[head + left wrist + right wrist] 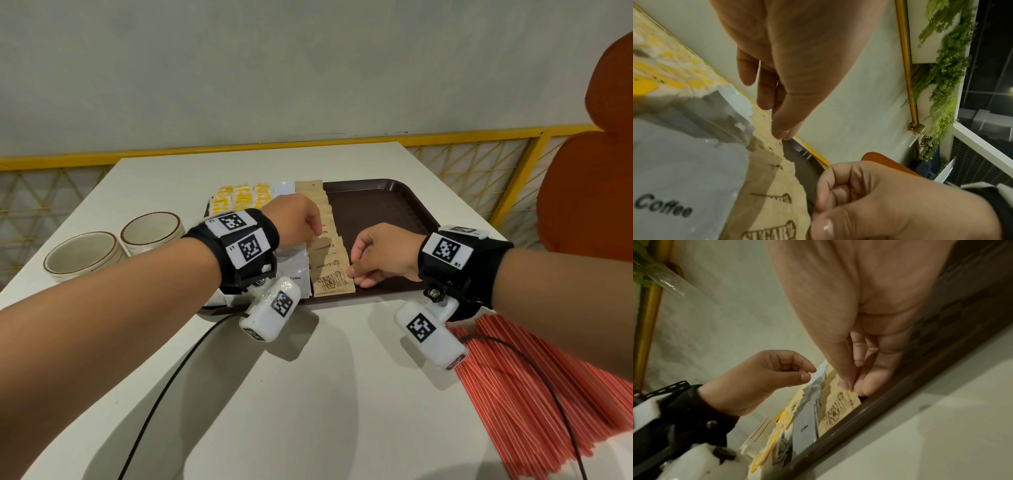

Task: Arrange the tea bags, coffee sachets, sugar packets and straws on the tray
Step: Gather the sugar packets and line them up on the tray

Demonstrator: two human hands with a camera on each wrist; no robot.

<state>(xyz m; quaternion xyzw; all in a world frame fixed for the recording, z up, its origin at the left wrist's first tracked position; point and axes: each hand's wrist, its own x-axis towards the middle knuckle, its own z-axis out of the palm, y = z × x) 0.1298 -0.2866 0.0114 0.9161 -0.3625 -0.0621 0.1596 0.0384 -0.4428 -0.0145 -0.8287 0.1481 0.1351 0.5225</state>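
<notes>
Right hand (383,253) pinching nearest sugar packet (334,283) edge, left hand (301,219) curled, tray (383,205) right half bare

2 bowls (113,245), 1 tray (383,202), 2 hands (380,253); packets, straws (534,394) uncountable.

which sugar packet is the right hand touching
The nearest sugar packet, at the front of the brown row. Its "Sugar in the Raw" print is fully uncovered; the right hand pinches its right edge.
</notes>
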